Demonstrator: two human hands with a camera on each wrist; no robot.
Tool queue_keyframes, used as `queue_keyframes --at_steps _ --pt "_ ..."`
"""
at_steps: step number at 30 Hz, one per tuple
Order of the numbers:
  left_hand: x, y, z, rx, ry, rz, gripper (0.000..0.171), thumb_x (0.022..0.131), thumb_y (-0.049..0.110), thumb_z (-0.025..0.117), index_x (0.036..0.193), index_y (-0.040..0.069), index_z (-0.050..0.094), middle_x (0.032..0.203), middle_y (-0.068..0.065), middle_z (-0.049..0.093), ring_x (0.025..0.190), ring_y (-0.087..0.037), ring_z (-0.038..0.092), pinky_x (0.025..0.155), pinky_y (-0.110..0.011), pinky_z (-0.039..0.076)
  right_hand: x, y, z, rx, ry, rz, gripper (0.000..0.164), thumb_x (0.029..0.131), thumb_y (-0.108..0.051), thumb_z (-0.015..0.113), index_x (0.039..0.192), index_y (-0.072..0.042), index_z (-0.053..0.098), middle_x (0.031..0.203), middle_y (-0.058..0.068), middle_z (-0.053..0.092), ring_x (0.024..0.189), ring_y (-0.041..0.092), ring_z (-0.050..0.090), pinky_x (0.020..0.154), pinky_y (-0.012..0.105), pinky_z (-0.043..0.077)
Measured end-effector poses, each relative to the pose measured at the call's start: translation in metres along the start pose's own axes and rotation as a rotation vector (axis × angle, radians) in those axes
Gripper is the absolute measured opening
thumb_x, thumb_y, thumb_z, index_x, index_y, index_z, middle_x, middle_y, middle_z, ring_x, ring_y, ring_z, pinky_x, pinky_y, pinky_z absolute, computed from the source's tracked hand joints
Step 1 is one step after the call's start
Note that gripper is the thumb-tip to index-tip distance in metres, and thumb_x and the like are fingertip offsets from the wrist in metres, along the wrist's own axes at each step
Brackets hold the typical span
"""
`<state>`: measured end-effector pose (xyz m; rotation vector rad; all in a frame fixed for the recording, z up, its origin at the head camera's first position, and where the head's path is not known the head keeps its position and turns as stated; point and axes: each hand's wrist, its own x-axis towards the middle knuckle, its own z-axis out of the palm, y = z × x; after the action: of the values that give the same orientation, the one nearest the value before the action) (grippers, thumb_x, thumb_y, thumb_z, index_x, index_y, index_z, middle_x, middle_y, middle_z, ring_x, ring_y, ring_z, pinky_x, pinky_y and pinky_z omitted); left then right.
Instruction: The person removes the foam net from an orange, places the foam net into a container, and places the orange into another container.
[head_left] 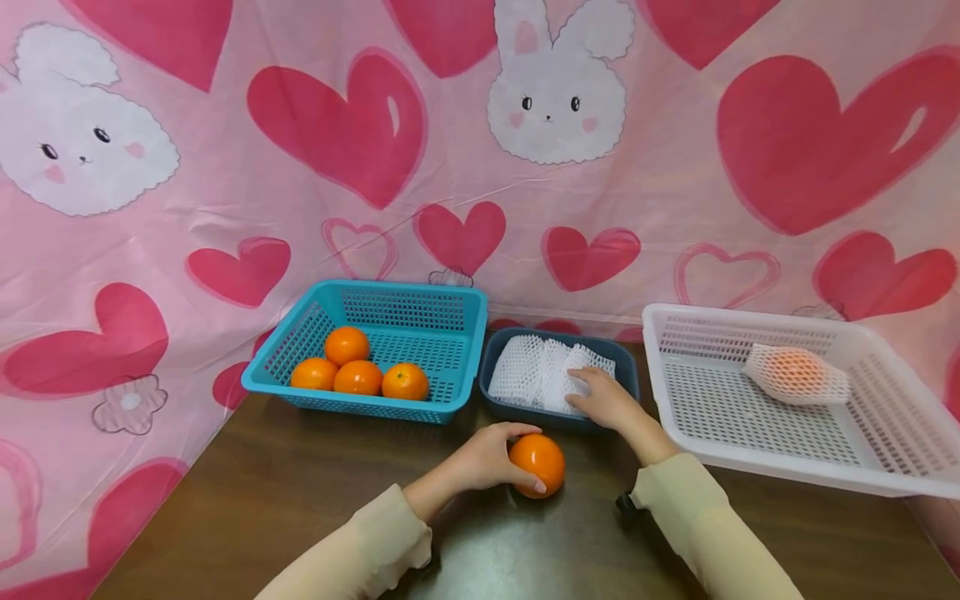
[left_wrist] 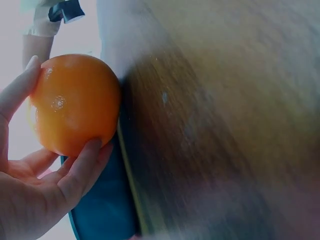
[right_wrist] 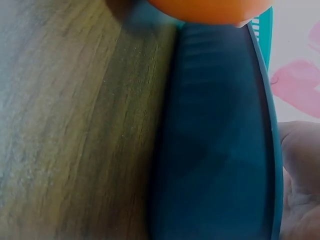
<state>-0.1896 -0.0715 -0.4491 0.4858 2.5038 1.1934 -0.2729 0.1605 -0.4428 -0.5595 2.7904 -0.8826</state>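
My left hand [head_left: 489, 458] grips an orange [head_left: 542, 460] low over the table, thumb on the near side and fingers curled over the far side. In the left wrist view the same orange [left_wrist: 77, 102] sits between thumb and fingertips. My right hand [head_left: 609, 400] reaches over the near rim of a dark blue bin [head_left: 633, 379], its fingers resting on white foam net sleeves [head_left: 517, 371], thumb and forefinger apart. The bin's side wall [right_wrist: 220, 135] hides most of the right hand's fingers in the right wrist view.
At left, a turquoise basket [head_left: 442, 292] holds several oranges [head_left: 358, 377]. On the right stands a white basket [head_left: 720, 454] with one net-wrapped orange [head_left: 797, 372] lying in it. Behind the brown table [head_left: 300, 475] hangs a pink cloth [head_left: 450, 175] printed with hearts and rabbits.
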Motion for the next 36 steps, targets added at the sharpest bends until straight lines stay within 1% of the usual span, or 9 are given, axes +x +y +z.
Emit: queue_keyframes --at_steps 5,11,14,18,22,27,29,32,36 --pt "-0.001 0.003 0.002 0.011 0.014 0.001 0.067 0.077 0.029 0.092 0.135 0.009 0.066 0.128 -0.007 0.066 0.103 -0.018 0.058 0.091 -0.034 0.052 0.002 0.0 -0.001 -0.009 -0.006 0.017 0.051 0.098 -0.016 0.067 0.139 0.011 0.054 0.145 0.038 0.044 0.136 0.054 0.038 0.112 0.064 0.03" --pt "-0.003 0.006 0.005 0.006 0.019 0.017 0.067 0.077 0.031 0.092 0.135 0.008 0.066 0.124 -0.005 0.068 0.1 -0.014 0.059 0.089 -0.031 0.052 0.0 0.001 0.0 -0.025 0.021 0.02 0.05 0.097 -0.017 0.068 0.138 0.01 0.056 0.144 0.038 0.046 0.135 0.054 0.04 0.112 0.065 0.031" --pt "-0.004 0.008 0.003 0.0 0.027 0.023 0.067 0.078 0.032 0.091 0.135 0.008 0.066 0.124 -0.005 0.068 0.1 -0.015 0.06 0.089 -0.031 0.053 0.0 0.0 -0.001 -0.035 0.036 0.018 0.05 0.097 -0.017 0.069 0.137 0.01 0.057 0.143 0.038 0.046 0.135 0.054 0.041 0.111 0.064 0.032" --pt "-0.006 0.013 -0.003 0.0 0.04 0.036 0.066 0.079 0.032 0.09 0.136 0.008 0.066 0.125 -0.006 0.068 0.102 -0.017 0.06 0.09 -0.034 0.054 -0.002 -0.003 -0.006 -0.036 0.056 0.013 0.05 0.097 -0.017 0.07 0.137 0.009 0.058 0.144 0.038 0.045 0.135 0.054 0.04 0.111 0.065 0.033" --pt "-0.008 0.017 -0.009 -0.006 0.05 0.049 0.067 0.08 0.033 0.089 0.138 0.008 0.064 0.126 -0.005 0.068 0.101 -0.016 0.06 0.088 -0.033 0.054 -0.004 -0.007 -0.011 -0.021 0.083 0.006 0.05 0.097 -0.017 0.069 0.139 0.007 0.057 0.146 0.036 0.045 0.136 0.053 0.04 0.11 0.066 0.033" --pt "-0.015 0.025 -0.019 -0.02 0.086 0.076 0.068 0.082 0.034 0.088 0.139 0.008 0.063 0.127 -0.005 0.067 0.101 -0.017 0.06 0.085 -0.03 0.054 -0.008 -0.017 -0.018 -0.002 0.149 -0.043 0.049 0.096 -0.015 0.07 0.14 0.005 0.058 0.144 0.033 0.05 0.136 0.051 0.042 0.109 0.065 0.035" --pt "-0.018 0.028 -0.024 -0.041 0.102 0.082 0.068 0.083 0.034 0.087 0.14 0.007 0.062 0.128 -0.005 0.066 0.102 -0.019 0.06 0.085 -0.031 0.055 -0.01 -0.023 -0.02 0.022 0.176 -0.066 0.048 0.096 -0.015 0.07 0.14 0.003 0.058 0.143 0.031 0.052 0.134 0.05 0.045 0.106 0.066 0.038" --pt "-0.021 0.031 -0.031 -0.095 0.116 0.076 0.067 0.085 0.035 0.085 0.141 0.007 0.061 0.128 -0.004 0.066 0.103 -0.021 0.06 0.085 -0.033 0.055 -0.012 -0.031 -0.021 0.071 0.205 -0.096 0.048 0.096 -0.013 0.07 0.14 0.002 0.059 0.141 0.028 0.055 0.125 0.048 0.054 0.099 0.062 0.047" --pt "-0.027 0.034 -0.041 -0.154 0.134 0.053 0.066 0.086 0.036 0.084 0.141 0.008 0.061 0.124 -0.003 0.067 0.102 -0.023 0.059 0.081 -0.035 0.055 -0.011 -0.042 -0.018 0.155 0.197 -0.123 0.047 0.096 -0.012 0.069 0.141 0.001 0.058 0.135 0.026 0.06 0.113 0.044 0.063 0.089 0.055 0.055"
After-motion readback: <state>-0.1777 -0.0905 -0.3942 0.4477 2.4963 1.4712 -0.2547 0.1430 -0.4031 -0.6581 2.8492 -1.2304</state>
